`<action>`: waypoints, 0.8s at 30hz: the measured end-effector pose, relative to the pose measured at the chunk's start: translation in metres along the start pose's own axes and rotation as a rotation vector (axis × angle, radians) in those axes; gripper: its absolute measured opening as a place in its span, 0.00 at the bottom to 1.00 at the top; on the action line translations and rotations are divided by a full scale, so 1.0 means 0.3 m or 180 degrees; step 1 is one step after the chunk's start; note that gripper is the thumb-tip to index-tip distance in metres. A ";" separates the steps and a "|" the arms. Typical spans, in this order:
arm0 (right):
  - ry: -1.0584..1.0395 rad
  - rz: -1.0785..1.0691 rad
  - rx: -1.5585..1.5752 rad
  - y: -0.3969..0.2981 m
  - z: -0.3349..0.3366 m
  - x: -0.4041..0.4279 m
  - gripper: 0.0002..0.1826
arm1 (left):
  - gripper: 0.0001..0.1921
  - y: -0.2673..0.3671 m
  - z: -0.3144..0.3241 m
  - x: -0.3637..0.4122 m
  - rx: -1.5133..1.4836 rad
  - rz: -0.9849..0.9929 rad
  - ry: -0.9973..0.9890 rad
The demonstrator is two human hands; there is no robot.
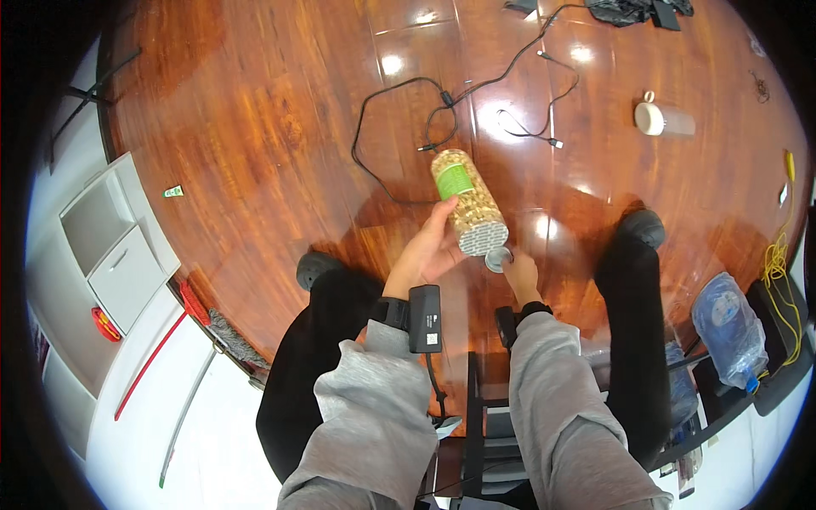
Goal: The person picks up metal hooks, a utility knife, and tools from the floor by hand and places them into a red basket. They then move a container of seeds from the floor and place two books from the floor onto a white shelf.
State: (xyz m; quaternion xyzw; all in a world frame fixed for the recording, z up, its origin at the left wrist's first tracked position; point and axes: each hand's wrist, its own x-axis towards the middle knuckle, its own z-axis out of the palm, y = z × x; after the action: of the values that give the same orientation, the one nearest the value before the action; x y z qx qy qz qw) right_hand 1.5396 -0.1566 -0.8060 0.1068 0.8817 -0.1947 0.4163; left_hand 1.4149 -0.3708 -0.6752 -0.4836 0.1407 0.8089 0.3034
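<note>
My left hand (433,252) grips the side of a clear plastic jar (481,207) full of small light-brown pieces, perhaps nuts. A green label wraps part of the jar, which lies tilted, with its patterned silver-grey end towards me. Just below that end, my right hand (521,271) pinches a small round grey metallic-looking piece (498,259), possibly a lid or cup. Whether this piece touches the jar, I cannot tell. Both wrists wear black straps with black boxes.
Black cables (376,169) and a white-lidded bottle (666,121) lie on the glossy wooden floor (268,127). A small green-and-white tube or packet (173,191) is at left, near a white cabinet (127,277). A wrapped blue plastic bottle (730,331) and yellow cord (774,261) are at right.
</note>
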 end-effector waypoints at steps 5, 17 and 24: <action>0.0885 0.0650 0.2542 -0.165 -0.363 -0.033 0.13 | 0.23 0.010 0.234 -0.182 -0.0457 0.0692 -0.0253; 0.1375 -0.2573 0.2743 -0.947 -1.631 -0.904 0.21 | 0.20 0.045 0.933 -1.014 -0.0480 0.1230 -0.1041; 0.2050 -0.3549 0.1420 -1.147 -2.030 -1.463 0.28 | 0.20 0.050 1.285 -1.520 -0.0131 0.1843 -0.2088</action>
State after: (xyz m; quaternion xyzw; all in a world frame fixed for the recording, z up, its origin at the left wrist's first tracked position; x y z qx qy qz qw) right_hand 1.2740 -0.2152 -0.0263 -0.2277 0.8236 -0.5158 -0.0615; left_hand 1.2956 -0.3434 -0.0907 -0.1477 0.1506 0.9740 0.0831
